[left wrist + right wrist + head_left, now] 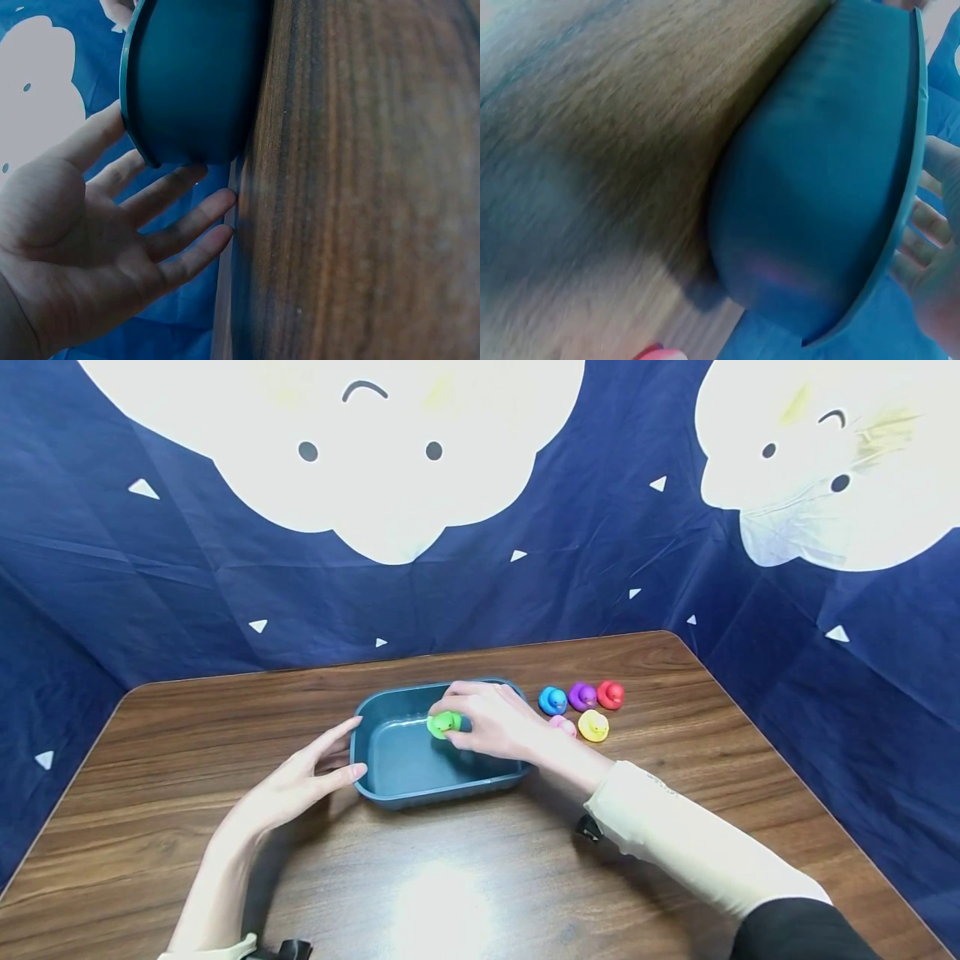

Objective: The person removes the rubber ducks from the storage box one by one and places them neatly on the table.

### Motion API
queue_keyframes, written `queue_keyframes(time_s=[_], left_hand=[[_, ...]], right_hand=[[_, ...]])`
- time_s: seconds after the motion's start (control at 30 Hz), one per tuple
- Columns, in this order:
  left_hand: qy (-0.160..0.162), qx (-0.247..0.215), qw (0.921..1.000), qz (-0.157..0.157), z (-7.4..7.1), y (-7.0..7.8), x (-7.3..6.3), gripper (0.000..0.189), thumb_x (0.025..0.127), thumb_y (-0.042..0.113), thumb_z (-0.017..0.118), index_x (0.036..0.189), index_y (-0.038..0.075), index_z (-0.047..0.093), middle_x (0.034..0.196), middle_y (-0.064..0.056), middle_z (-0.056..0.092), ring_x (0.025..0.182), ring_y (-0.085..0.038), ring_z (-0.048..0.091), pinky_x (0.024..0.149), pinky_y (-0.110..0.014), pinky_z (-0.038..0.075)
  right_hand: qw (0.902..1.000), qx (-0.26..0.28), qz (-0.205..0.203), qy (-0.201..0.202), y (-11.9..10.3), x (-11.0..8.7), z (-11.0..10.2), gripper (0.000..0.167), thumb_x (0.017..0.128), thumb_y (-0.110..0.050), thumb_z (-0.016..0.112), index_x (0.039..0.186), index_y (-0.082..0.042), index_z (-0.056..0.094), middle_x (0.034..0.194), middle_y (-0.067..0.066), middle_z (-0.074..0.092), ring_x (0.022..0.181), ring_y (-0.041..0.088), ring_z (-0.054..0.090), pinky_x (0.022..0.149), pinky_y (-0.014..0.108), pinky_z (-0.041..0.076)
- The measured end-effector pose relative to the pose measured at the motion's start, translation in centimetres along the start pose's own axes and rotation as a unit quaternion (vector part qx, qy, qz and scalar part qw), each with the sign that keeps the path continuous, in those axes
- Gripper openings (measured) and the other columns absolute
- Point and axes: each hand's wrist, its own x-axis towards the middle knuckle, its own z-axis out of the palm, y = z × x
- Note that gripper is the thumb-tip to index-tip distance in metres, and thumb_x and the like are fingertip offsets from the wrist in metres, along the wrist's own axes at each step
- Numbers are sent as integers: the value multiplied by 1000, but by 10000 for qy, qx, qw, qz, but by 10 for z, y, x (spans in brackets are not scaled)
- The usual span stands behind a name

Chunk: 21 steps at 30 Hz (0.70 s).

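Note:
A teal rectangular basin point(397, 764) stands on the table. My right hand point(498, 722) reaches over its right side and pinches a green rubber duck point(443, 724) between thumb and fingers, inside the basin's outline. Whether the duck touches the basin floor I cannot tell. At the left end of the basin, my left hand point(296, 781) touches the rim with thumb and forefinger. The left wrist view shows that hand's fingers point(169, 199) spread and fairly straight beside the basin wall point(195, 82). In the right wrist view the basin hides my right fingertips and the duck.
To the right of the basin sit blue point(552, 701), purple point(582, 697), red point(611, 695), yellow point(593, 726) and pink point(562, 725) rubber ducks, the pink one partly behind my right wrist. A blue curtain point(225, 585) with white clouds hangs behind the wooden table point(187, 752).

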Motion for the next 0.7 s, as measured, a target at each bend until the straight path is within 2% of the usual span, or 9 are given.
queue_keyframes(time_s=[0.27, 0.5, 0.7], left_hand=[[5, 0, 10000, 64, 0, 0, -1, 80, 102, 41, 64, 166, 21, 19, 164, -24, 35, 145, -45, 46, 114, -60, 42], [28, -28, 9999, 111, 0, -1, -1, 80, 102, 41, 64, 166, 21, 21, 163, -25, 37, 145, -46, 46, 115, -62, 40], [-7, -29, 9999, 143, 0, -1, -1, 80, 102, 39, 63, 166, 20, 20, 164, -25, 35, 145, -45, 46, 114, -60, 42]], right_hand=[[9997, 131, -148, 169, 6, -8, -8, 29, 90, -24, 79, 119, -22, 76, 109, -7, 70, 93, 16, 70, 74, 24, 54], [9982, -40, -358, 482, 12, -16, -15, 28, 88, -22, 80, 116, -21, 77, 105, -8, 70, 86, 9, 65, 69, 23, 53], [9975, -131, -367, 594, 17, -22, -21, 27, 88, -20, 79, 114, -21, 77, 104, -8, 70, 84, 11, 65, 69, 25, 52]])
